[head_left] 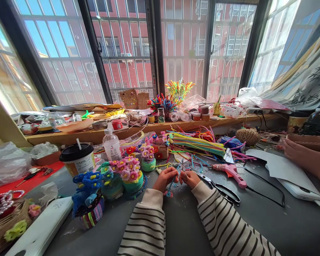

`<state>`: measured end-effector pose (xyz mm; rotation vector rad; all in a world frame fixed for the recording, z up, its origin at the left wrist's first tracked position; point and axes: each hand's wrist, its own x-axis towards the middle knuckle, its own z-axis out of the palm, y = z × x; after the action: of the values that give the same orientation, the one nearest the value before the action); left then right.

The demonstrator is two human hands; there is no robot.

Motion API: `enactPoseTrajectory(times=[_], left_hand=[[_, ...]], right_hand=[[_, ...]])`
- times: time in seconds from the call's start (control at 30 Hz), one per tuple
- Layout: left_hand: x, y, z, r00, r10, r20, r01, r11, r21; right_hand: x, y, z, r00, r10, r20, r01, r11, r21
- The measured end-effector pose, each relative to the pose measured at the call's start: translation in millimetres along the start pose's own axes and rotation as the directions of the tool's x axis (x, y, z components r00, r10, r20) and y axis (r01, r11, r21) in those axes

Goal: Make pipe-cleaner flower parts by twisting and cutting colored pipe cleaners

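Note:
My left hand [165, 179] is closed in a pinch on a light blue pipe cleaner [172, 185]. Below the fingers hangs a small pink and blue looped piece [168, 194]. Close beside it, my right hand [190, 179] is closed around a slim grey pointed tool [182, 164], whose kind I cannot make out. Bits of fluff are scattered on the grey table under both hands. Black-handled scissors [221, 190] lie just right of my right hand. Left of my hands stand pots of pipe-cleaner flowers, one pink [129, 169] and one blue [88, 193].
A pink glue gun [233, 173] with a black cord lies to the right. Behind it is a pile of colourful pipe cleaners [200, 142]. A lidded cup [77, 158] and a bottle [111, 144] stand left. Another person's hand [304, 153] is by a brown box [308, 141].

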<state>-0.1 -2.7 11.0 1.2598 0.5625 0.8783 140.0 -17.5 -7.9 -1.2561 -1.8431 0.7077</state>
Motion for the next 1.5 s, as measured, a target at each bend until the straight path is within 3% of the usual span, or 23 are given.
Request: enactPoseTrajectory(times=[0.47, 0.77, 0.93, 1.23, 1.5], left_hand=[[-0.4, -0.6, 0.5, 1.000, -0.013, 0.000, 0.013, 1.000, 0.019], [-5.1, 7.7, 10.0, 0.993, -0.011, -0.122, 0.013, 1.000, 0.022], [-5.1, 7.7, 9.2, 0.994, -0.020, -0.111, 0.023, 0.999, 0.030], [-5.2, 6.9, 11.4, 0.997, -0.052, -0.062, 0.056, 0.996, 0.069], [-5.7, 7.1, 10.5, 0.996, -0.070, -0.056, 0.075, 0.993, 0.087]], right_hand=[[-0.9, -6.2, -2.8, 0.997, 0.042, -0.061, -0.042, 0.999, 0.004], [1.4, 0.3, 1.9, 1.000, 0.018, 0.025, -0.019, 0.999, 0.031], [0.9, -2.6, -0.1, 0.996, -0.026, 0.084, 0.025, 1.000, 0.013], [1.3, 1.5, 0.9, 0.998, -0.056, 0.014, 0.056, 0.998, 0.001], [0.1, -1.5, -2.7, 0.993, 0.035, -0.112, -0.037, 0.999, -0.014]])
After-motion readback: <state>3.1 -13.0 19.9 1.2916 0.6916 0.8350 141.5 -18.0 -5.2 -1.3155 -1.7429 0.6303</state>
